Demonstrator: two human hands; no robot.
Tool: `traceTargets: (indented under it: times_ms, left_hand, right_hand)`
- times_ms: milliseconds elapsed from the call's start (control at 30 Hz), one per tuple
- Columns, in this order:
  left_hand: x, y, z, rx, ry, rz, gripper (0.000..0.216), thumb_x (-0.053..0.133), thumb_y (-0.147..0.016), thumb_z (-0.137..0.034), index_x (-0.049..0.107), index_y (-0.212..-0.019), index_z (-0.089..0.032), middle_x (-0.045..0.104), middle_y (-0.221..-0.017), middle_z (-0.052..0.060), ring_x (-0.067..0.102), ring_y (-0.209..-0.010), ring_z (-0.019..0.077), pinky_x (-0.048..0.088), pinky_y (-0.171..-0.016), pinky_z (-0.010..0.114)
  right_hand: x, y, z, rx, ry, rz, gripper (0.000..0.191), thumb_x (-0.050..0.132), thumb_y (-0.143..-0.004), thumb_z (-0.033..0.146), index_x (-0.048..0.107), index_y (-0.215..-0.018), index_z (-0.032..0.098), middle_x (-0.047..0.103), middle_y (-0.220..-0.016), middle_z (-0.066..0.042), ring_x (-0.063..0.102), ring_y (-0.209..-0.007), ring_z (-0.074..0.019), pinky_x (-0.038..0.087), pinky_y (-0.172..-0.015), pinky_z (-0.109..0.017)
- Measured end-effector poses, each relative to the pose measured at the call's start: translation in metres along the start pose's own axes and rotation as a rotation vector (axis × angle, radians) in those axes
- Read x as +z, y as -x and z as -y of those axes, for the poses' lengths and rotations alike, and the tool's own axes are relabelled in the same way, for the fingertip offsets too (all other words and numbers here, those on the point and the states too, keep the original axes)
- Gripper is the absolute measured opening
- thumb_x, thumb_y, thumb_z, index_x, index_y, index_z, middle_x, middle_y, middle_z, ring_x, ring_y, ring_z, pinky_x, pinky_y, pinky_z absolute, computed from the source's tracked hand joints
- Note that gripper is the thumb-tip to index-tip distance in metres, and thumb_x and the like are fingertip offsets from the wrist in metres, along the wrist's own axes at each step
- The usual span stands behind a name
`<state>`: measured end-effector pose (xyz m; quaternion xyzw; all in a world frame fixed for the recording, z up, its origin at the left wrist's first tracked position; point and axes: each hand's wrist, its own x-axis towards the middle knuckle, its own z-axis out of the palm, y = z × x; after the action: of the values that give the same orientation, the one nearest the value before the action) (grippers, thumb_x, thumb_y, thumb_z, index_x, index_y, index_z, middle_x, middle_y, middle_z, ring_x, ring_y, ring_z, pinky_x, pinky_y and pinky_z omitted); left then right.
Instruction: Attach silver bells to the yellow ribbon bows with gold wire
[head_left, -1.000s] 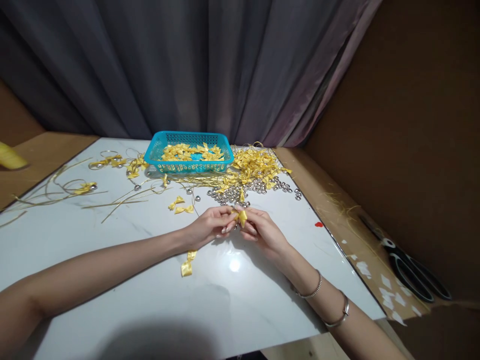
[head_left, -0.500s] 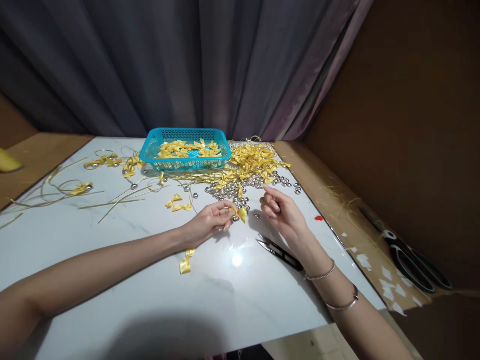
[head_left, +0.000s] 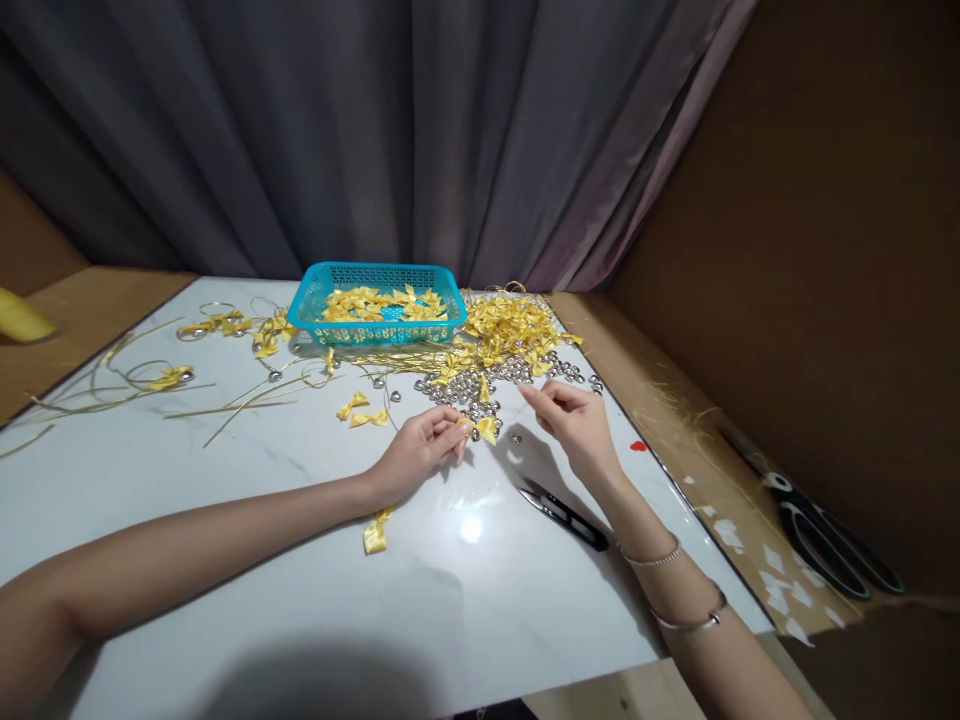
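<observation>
In a pinch, my left hand (head_left: 420,445) holds a small yellow ribbon bow (head_left: 486,430) just above the white tabletop (head_left: 300,610). My right hand (head_left: 581,425) hovers to the right of the bow, thumb and forefinger pressed together. Whatever lies between those fingers, perhaps a thread, is too fine to make out. A pair of black thread snips (head_left: 566,520) lies below my right hand. Small round silver pieces, bell-like, form a heap (head_left: 465,385) beyond both hands. One loose silver piece (head_left: 516,438) rests between the hands.
A blue plastic basket (head_left: 379,328) with yellow bows stands at the back, beside a pile of bows (head_left: 510,325). Gold cords (head_left: 247,405) lie at the left. A loose ribbon bow (head_left: 376,537) sits near my left forearm. Large scissors (head_left: 821,540) and paper scraps (head_left: 727,535) are at the right.
My right hand has turned palm-down, its thumb and forefinger now pinched together. My left hand keeps the bow, slightly turned. The whole view has shifted a little.
</observation>
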<state>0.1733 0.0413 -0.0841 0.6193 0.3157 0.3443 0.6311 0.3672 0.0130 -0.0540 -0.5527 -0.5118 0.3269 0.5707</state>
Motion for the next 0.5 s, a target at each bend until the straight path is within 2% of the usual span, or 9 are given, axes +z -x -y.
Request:
traceTargets:
  times_ms: [67, 133, 200, 367, 500]
  left_hand:
    - [0.000, 0.001, 0.000, 0.022, -0.034, -0.048, 0.023, 0.055, -0.085, -0.037, 0.053, -0.078, -0.016, 0.052, -0.059, -0.004, 0.042, -0.053, 0.0086, 0.032, -0.052, 0.022]
    - [0.000, 0.002, 0.001, 0.053, -0.069, -0.087, 0.022, 0.054, -0.085, -0.036, 0.053, -0.077, -0.016, 0.051, -0.059, -0.004, 0.045, -0.055, 0.0093, 0.034, -0.054, 0.022]
    - [-0.001, 0.003, 0.003, 0.072, -0.105, -0.105, 0.021, 0.054, -0.085, -0.037, 0.054, -0.078, -0.017, 0.051, -0.060, -0.004, 0.047, -0.057, 0.0100, 0.036, -0.056, 0.022]
    - [0.000, 0.005, 0.006, 0.096, -0.135, -0.092, 0.020, 0.053, -0.086, -0.036, 0.055, -0.081, -0.017, 0.053, -0.060, -0.004, 0.050, -0.058, 0.0110, 0.037, -0.055, 0.022]
    - [0.000, 0.006, 0.005, 0.100, -0.132, -0.071, 0.018, 0.051, -0.087, -0.033, 0.054, -0.081, -0.017, 0.052, -0.060, -0.005, 0.048, -0.057, 0.0096, 0.037, -0.055, 0.021]
  right_hand:
    - [0.005, 0.008, 0.007, -0.181, 0.186, 0.133, 0.035, 0.067, -0.074, 0.030, 0.051, -0.046, 0.018, 0.050, -0.058, -0.001, 0.045, -0.056, -0.0118, 0.031, -0.049, -0.025]
    - [0.012, 0.015, 0.010, -0.253, 0.265, 0.263, 0.034, 0.062, -0.079, 0.031, 0.052, -0.049, 0.019, 0.055, -0.065, -0.003, 0.050, -0.061, -0.0136, 0.033, -0.050, -0.025]
    - [0.019, 0.022, 0.010, -0.291, 0.327, 0.326, 0.033, 0.058, -0.082, 0.030, 0.053, -0.052, 0.019, 0.057, -0.068, -0.004, 0.049, -0.061, -0.0137, 0.034, -0.051, -0.025]
    - [0.028, 0.028, 0.004, -0.348, 0.381, 0.351, 0.029, 0.056, -0.083, 0.024, 0.054, -0.055, 0.019, 0.058, -0.067, -0.004, 0.048, -0.058, -0.0132, 0.037, -0.055, -0.026]
    - [0.026, 0.026, 0.003, -0.291, 0.343, 0.334, 0.031, 0.055, -0.084, 0.022, 0.052, -0.053, 0.019, 0.061, -0.068, -0.004, 0.052, -0.061, -0.0141, 0.038, -0.054, -0.025]
